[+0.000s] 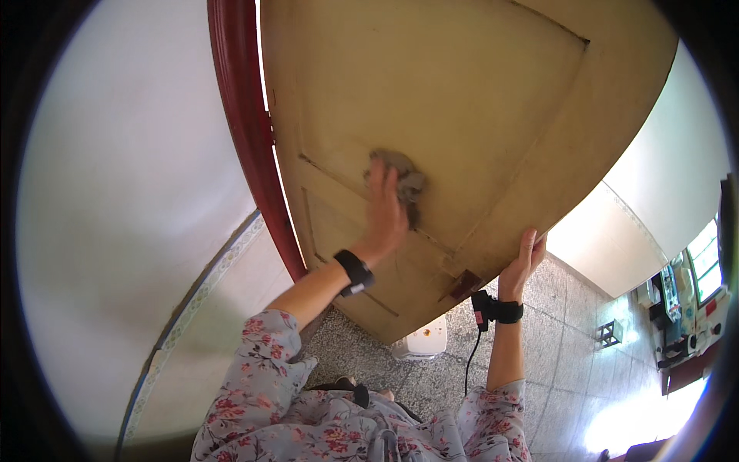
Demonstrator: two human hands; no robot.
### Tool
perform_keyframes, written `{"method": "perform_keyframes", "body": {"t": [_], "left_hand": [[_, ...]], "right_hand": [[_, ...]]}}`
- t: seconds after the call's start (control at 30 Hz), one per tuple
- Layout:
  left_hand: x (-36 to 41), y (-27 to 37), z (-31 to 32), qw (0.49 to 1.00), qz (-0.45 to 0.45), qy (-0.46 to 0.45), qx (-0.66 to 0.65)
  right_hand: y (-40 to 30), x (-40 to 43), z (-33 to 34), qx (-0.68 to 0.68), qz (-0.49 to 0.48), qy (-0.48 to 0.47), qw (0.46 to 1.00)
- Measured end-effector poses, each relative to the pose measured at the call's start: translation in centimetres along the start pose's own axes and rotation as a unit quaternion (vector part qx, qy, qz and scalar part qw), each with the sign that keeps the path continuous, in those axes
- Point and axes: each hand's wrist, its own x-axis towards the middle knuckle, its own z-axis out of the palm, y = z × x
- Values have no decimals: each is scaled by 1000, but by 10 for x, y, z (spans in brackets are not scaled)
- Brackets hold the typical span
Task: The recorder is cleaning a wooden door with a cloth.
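Note:
A yellowish panelled door [456, 110] stands before me, with dark marks along its panel grooves. My left hand [385, 216] presses a crumpled grey cloth [398, 173] flat against the door, just above the groove between the upper and lower panels. The hand is slightly blurred. At the door's right edge, my right hand [522, 260] grips the edge, its thumb on the near face and its fingers mostly hidden behind. A dark reddish-brown fitting [465, 284] sits on the door close to that hand.
A dark red door frame [242, 115] runs down the left side beside a white wall [127, 133] with a patterned tile border. Under the door's lower corner, a white plastic stool [424, 341] rests on the speckled floor [369, 358]. A small stool [609, 334] stands farther right.

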Motion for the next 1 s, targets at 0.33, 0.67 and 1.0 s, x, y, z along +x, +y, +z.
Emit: {"method": "perform_keyframes", "body": {"t": [0.33,0.67,1.0], "left_hand": [[111,-80,-38,974,-163,154,43],[107,-45,-29,992,50,108,36],[209,-58,-52,959,96,251,86]], "right_hand": [[-1,2,8,-22,-18,-7,1000],[-5,-1,12,-12,4,-6,1000],[-2,1,7,-14,-17,-17,1000]]}}
